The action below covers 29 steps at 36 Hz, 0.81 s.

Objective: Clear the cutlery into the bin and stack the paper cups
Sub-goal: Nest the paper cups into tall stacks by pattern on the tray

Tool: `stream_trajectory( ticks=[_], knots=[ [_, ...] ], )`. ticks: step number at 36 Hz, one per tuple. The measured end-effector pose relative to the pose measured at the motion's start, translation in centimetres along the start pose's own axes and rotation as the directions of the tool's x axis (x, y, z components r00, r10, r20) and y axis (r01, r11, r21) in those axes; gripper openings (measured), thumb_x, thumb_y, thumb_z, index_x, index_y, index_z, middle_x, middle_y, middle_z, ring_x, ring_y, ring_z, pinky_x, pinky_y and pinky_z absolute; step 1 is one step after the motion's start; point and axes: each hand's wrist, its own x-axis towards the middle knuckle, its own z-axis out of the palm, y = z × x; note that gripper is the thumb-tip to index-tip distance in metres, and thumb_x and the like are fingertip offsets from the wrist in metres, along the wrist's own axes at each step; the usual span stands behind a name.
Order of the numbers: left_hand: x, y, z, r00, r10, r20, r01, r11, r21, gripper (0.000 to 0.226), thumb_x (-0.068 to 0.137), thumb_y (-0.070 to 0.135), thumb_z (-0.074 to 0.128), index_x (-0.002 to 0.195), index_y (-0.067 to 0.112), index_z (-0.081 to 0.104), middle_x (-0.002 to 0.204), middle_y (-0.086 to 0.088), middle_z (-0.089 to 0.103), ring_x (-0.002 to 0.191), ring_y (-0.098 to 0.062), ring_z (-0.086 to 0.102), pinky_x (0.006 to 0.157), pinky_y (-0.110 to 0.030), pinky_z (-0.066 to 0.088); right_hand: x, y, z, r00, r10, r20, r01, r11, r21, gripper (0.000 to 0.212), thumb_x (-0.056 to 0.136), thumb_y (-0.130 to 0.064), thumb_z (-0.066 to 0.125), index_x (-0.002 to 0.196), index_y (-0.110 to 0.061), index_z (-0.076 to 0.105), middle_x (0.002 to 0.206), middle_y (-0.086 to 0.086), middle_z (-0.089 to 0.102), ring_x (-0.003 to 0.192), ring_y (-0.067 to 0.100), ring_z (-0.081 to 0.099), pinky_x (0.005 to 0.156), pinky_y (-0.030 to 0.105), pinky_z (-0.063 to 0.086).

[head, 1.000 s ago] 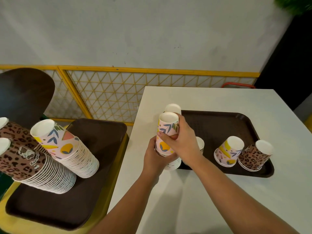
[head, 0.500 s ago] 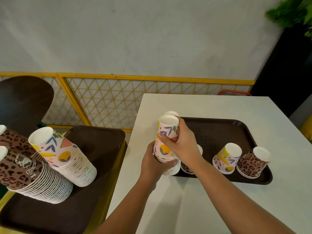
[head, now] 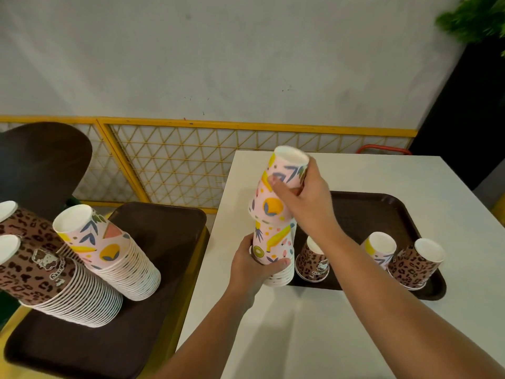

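Right hand [head: 306, 203] wrapped round two nested upside-down pink floral paper cups [head: 281, 190], fingers curled on side wall. Left hand [head: 252, 265] gripping short inverted pink cup stack [head: 273, 248] at near-left corner of brown plastic tray [head: 382, 212]. Held cups directly at 12 o'clock above stack, long axis tilted w/ top toward 1 o'clock; prob needs straightening before sliding down. Right hand nearer.

On the bench [head: 355, 337] lies a tray [head: 369, 212] holding three upturned cups [head: 378, 248] along its near edge. A small stack [head: 273, 253] stands at the tray's left end. Left of the bench, another tray [head: 153, 242] carries two tall leaning stacks [head: 114, 258].
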Motion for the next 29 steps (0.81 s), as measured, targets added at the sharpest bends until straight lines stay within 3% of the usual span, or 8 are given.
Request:
stream_trajectory(
  ticks=[5, 8, 13, 16, 20, 24, 27, 29],
  knots=[
    [0.1, -0.6, -0.3, 1.0, -0.017, -0.017, 0.017, 1.0, 0.015, 0.065, 0.057, 0.011, 0.09, 0.107, 0.029, 0.054, 0.107, 0.005, 0.067, 0.1, -0.012, 0.063, 0.083, -0.03, 0.055, 2.6, -1.8, -0.6, 0.974, -0.084, -0.209, 0.099, 0.993, 0.066, 0.043, 0.083, -0.018, 0.068, 0.117, -0.012, 0.044, 0.096, -0.018, 0.058, 0.082, -0.015, 0.059, 0.069, 0.007, 0.046],
    [0.2, -0.5, -0.4, 0.999, -0.017, -0.032, 0.018, 0.999, 0.031, 0.065, 0.061, 0.01, 0.087, 0.114, 0.024, 0.051, 0.109, 0.006, 0.064, 0.1, -0.01, 0.061, 0.08, -0.026, 0.055, 3.7, -1.5, -0.5, 0.963, -0.105, -0.25, 0.121, 0.991, 0.048, 0.047, 0.083, -0.015, 0.068, 0.121, -0.01, 0.04, 0.101, -0.01, 0.057, 0.085, -0.015, 0.058, 0.071, 0.006, 0.045],
    [0.3, -0.1, -0.6, 0.999, -0.011, -0.047, 0.013, 1.0, 0.024, 0.066, 0.061, 0.01, 0.087, 0.115, 0.024, 0.051, 0.109, 0.004, 0.065, 0.1, -0.01, 0.061, 0.08, -0.026, 0.054, 4.0, 1.0, 0.2, 0.985, -0.043, -0.166, 0.036, 0.998, -0.045, 0.054, 0.081, -0.02, 0.07, 0.124, -0.009, 0.039, 0.108, -0.004, 0.056, 0.09, -0.001, 0.057, 0.071, 0.001, 0.042],
    [0.1, 0.1, -0.6, 0.999, -0.001, -0.047, 0.002, 1.0, 0.029, 0.064, 0.062, 0.009, 0.087, 0.114, 0.023, 0.052, 0.107, 0.006, 0.064, 0.098, -0.008, 0.061, 0.076, -0.022, 0.054, 3.1, 2.1, 0.5, 0.994, -0.009, -0.104, -0.004, 0.993, -0.12, 0.064, 0.079, -0.022, 0.071, 0.131, -0.011, 0.035, 0.12, -0.001, 0.049, 0.105, 0.008, 0.05, 0.075, -0.002, 0.037],
    [0.0, 0.0, -0.7, 0.999, -0.004, -0.05, 0.005, 1.0, 0.007, 0.067, 0.059, 0.008, 0.089, 0.117, 0.018, 0.055, 0.108, 0.001, 0.067, 0.102, -0.017, 0.064, 0.086, -0.036, 0.056, 1.0, 1.7, 0.6, 0.989, -0.021, -0.149, 0.003, 0.993, -0.12, 0.075, 0.079, -0.033, 0.069, 0.139, -0.015, 0.027, 0.143, -0.001, 0.031, 0.129, 0.01, 0.036, 0.093, 0.015, 0.034],
    [-0.2, 0.3, -0.4, 0.998, 0.013, -0.055, -0.013, 1.0, 0.0, 0.074, 0.052, 0.016, 0.091, 0.117, 0.016, 0.056, 0.106, 0.001, 0.068, 0.1, -0.018, 0.065, 0.081, -0.033, 0.056, -2.1, 1.0, 0.6, 0.992, -0.088, -0.088, 0.083, 0.995, -0.063, 0.071, 0.078, -0.036, 0.067, 0.136, -0.012, 0.033, 0.138, 0.0, 0.038, 0.119, 0.006, 0.046, 0.082, -0.002, 0.036],
    [-0.4, 0.6, -0.1, 0.998, 0.037, -0.055, -0.036, 0.999, 0.019, 0.066, 0.058, 0.012, 0.09, 0.115, 0.017, 0.056, 0.105, 0.001, 0.068, 0.098, -0.017, 0.065, 0.078, -0.029, 0.056, -3.9, 1.5, 1.1, 0.999, -0.051, 0.017, 0.052, 0.994, -0.093, 0.073, 0.072, -0.046, 0.066, 0.132, -0.017, 0.036, 0.131, -0.003, 0.046, 0.112, 0.005, 0.051, 0.082, 0.007, 0.044],
    [-0.5, 0.9, 0.2, 0.997, 0.064, -0.049, -0.062, 0.997, 0.046, 0.063, 0.062, 0.011, 0.087, 0.115, 0.022, 0.054, 0.106, 0.005, 0.066, 0.098, -0.011, 0.063, 0.076, -0.022, 0.054, -4.6, 2.1, 1.4, 0.997, 0.009, 0.07, -0.001, 0.994, -0.114, 0.075, 0.071, -0.041, 0.074, 0.132, -0.022, 0.035, 0.128, -0.008, 0.046, 0.111, 0.005, 0.052, 0.085, 0.014, 0.046]
  ],
)
